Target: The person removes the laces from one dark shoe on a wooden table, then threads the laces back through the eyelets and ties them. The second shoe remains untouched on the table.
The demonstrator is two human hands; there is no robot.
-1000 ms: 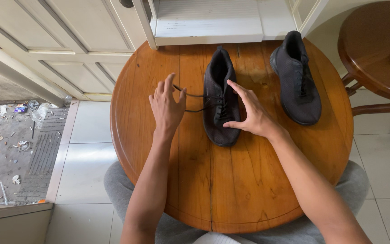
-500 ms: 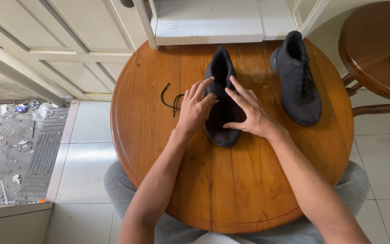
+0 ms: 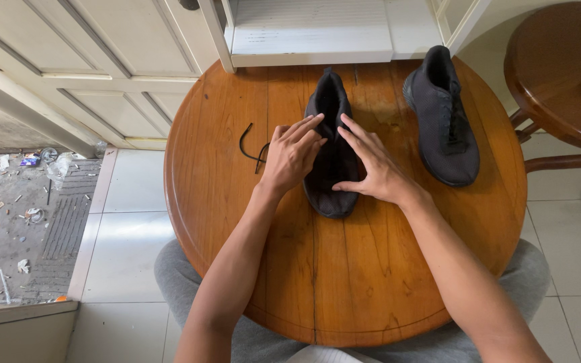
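Both my hands are on the near black sneaker (image 3: 331, 158), which lies toe toward me in the middle of the round wooden worktop (image 3: 344, 269). My left hand (image 3: 290, 156) lies over its left side, fingers spread and flat across the lace area, closed on nothing that I can see. My right hand (image 3: 371, 168) cups the right side, thumb down by the toe and fingers reaching toward the tongue, open too, so the shoe is pinned between the two palms and can't slide on the smooth wood. A loose black shoelace (image 3: 253, 144) curls on the worktop just left of my left hand, touching the shoe nowhere that I can make out. The second black sneaker (image 3: 442, 117) sits well apart to the right, laces still threaded, out of my way. A white cabinet (image 3: 311, 33) stands behind the worktop.
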